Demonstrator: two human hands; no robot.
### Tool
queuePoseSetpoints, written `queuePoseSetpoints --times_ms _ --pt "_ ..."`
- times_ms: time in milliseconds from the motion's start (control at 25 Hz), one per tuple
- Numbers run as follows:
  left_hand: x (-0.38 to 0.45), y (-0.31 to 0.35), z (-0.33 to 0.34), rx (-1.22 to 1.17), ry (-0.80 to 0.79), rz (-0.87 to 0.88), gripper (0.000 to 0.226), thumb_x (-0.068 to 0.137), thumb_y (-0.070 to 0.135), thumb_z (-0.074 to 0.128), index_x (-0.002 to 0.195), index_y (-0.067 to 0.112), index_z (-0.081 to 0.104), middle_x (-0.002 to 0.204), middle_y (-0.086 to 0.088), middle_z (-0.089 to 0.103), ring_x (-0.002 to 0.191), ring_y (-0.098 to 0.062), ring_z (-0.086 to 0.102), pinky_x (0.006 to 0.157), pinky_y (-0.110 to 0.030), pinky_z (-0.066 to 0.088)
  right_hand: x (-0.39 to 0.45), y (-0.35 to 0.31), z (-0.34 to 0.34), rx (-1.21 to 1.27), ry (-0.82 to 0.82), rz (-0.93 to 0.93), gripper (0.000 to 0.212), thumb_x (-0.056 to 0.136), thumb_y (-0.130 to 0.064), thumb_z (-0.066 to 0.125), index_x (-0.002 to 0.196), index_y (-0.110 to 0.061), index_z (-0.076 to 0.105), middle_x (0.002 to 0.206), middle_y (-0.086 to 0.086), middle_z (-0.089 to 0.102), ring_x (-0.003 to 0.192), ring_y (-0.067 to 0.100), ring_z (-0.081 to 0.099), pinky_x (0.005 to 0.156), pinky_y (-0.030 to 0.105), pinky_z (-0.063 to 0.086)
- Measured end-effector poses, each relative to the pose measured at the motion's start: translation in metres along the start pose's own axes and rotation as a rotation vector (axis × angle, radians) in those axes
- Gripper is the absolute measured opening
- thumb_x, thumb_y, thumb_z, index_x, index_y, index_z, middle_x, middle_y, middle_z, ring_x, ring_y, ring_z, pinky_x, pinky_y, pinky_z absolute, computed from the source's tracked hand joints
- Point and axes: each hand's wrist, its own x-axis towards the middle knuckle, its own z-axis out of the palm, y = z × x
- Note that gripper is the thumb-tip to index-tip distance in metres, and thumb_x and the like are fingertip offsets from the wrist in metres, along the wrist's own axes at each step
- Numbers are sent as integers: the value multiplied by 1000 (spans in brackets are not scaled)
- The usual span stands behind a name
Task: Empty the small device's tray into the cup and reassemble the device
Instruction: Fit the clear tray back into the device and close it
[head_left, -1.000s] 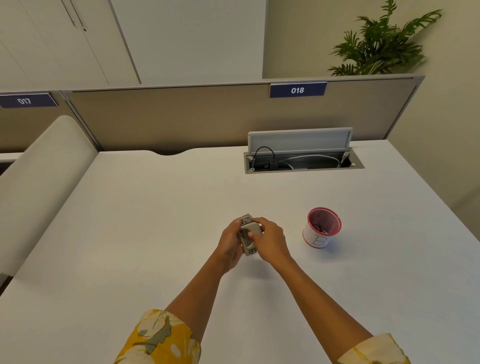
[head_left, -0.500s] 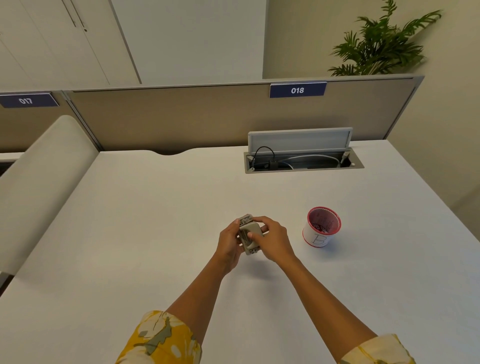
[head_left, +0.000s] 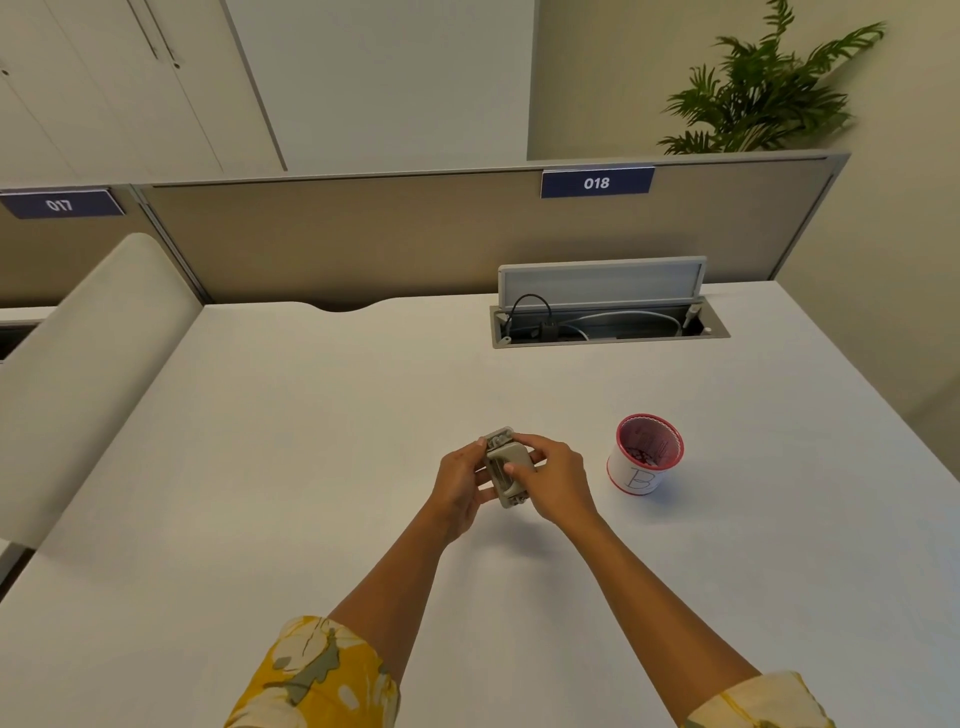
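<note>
A small beige device (head_left: 505, 467) with metal parts is held just above the white desk (head_left: 291, 467), between both hands. My left hand (head_left: 460, 480) grips its left side and back. My right hand (head_left: 553, 480) holds its right side, thumb pressed on the front face. I cannot tell whether the tray sits fully in the device. A white paper cup (head_left: 644, 457) with a red rim and a drawn letter B stands upright to the right of my hands, with small dark bits inside.
An open cable box (head_left: 608, 325) with its lid raised and wires inside is set into the desk at the back right. A beige partition (head_left: 363, 239) closes the far edge. A padded chair back (head_left: 78, 374) stands at the left.
The hands and device stay in nearly the same place. My right hand's fingers have shifted slightly on the device's front.
</note>
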Motion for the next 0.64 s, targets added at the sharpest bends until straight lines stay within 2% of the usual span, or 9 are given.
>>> queuePoseSetpoints --times_ms 120,240,440,640 --pt "-1 0 1 -31 12 -36 43 107 31 36 121 9 70 112 -16 75 104 -31 71 92 -56 57 -4 -1 1 0 17 1 42 87 -19 70 128 -22 62 118 6 70 90 16 61 78 26 54" --pt "-3 1 2 -57 25 -72 46 108 33 32 121 7 68 106 -11 77 99 -27 72 87 -52 58 -9 -4 1 -22 32 3 43 89 -18 68 131 -22 60 122 6 68 100 23 65 88 35 55" --pt "-9 3 4 -98 6 -102 46 107 37 34 124 12 68 109 -10 77 101 -25 71 84 -43 56 -8 -5 -2 -8 5 16 39 91 -20 64 130 -20 60 122 7 67 97 19 62 87 32 53" --pt "-11 -3 12 -266 -55 -195 59 106 49 16 130 21 62 108 -9 78 102 -25 70 90 -45 51 -7 -3 0 -29 -50 22 40 91 -23 64 131 -18 59 123 7 67 95 15 58 84 29 52"
